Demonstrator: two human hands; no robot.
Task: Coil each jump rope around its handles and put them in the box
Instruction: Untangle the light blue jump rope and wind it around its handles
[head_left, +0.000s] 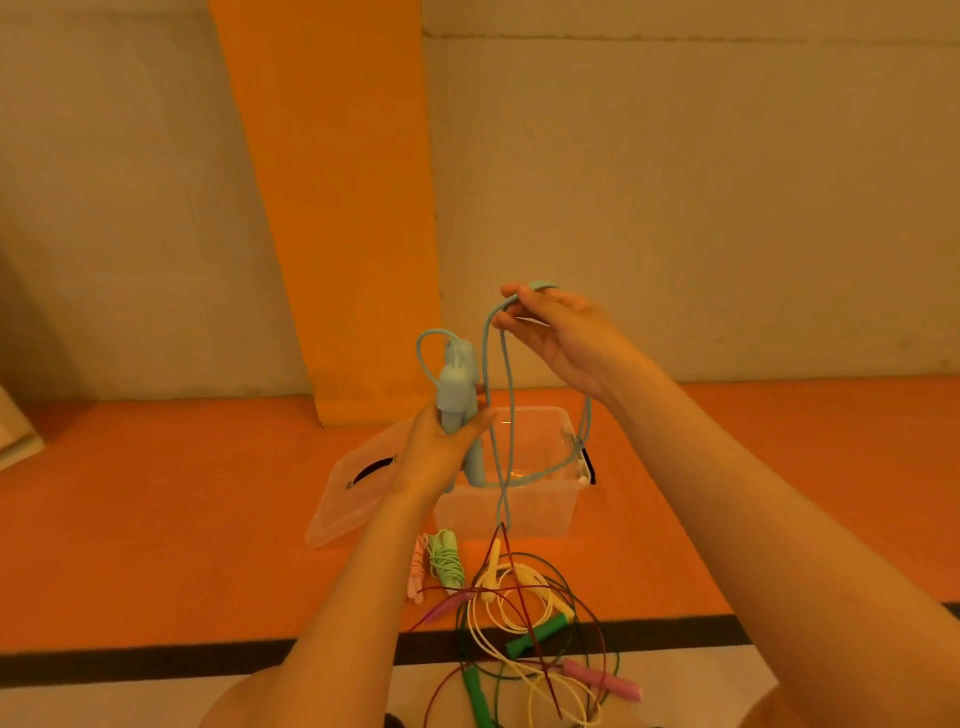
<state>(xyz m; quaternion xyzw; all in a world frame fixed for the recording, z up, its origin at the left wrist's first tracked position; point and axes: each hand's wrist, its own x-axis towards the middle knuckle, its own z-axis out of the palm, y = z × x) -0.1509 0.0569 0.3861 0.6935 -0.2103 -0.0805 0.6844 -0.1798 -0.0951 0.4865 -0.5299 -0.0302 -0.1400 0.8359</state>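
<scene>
Two blue handles gripped together in left hand, box at its 6 o'clock; right hand, at 1 o'clock, pinches cord; cord looks light, limp, probably springy; wind tight from handles.

Likely a gym or sports hall, judging by the orange floor crossed by a black line, the bare pale wall with a broad orange stripe, and jump ropes lying loose.
</scene>
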